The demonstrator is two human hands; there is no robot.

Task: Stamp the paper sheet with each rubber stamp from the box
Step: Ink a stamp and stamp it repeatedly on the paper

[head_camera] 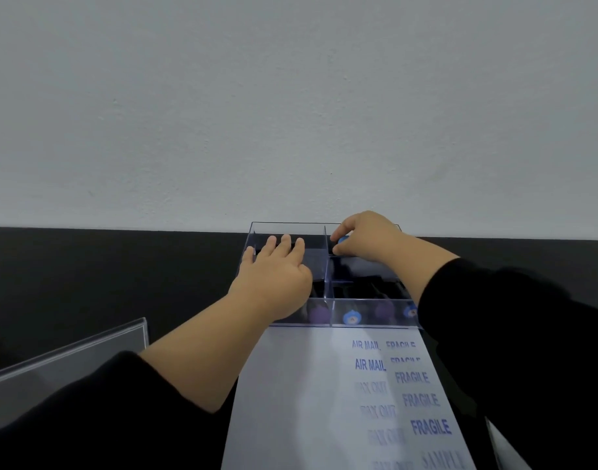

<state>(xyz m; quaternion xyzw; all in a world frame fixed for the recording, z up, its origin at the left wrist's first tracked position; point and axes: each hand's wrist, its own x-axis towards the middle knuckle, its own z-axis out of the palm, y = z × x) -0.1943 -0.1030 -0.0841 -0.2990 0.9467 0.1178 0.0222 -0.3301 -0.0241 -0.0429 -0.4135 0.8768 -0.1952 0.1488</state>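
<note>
At the left edge of the black tabletop [104, 283] lies a flat clear plastic lid [70, 361], smooth and glossy, its rim catching pale light. My left hand [274, 273], coming out of a black sleeve [87, 418], rests over the left side of the box [291, 228] with fingers straight and spread, gripping nothing; the fingertips lie toward the far left compartment.

The box is clear hard plastic, rectangular, split by thin see-through walls into several compartments, and stands near the tabletop's far edge against a pale matte wall [291, 96]. Through its near wall I see rounded knobs of stamps: a purple one [319, 313], a blue one [352, 317], another purple one [385, 310] and a blue one [409, 312] half hidden by my right arm.

My right hand [369, 235] reaches into the far right compartment, its thumb and fingers curled, pinching the blue rounded top of a rubber stamp [342, 239].

Touching the near side of the box, the paper sheet [291, 401] lies flat and white, running to the near edge. Its right half carries blue block-letter prints: AIR MAIL, FRAGILE, a fainter blurred column, and SAMPLE at the bottom.
</note>
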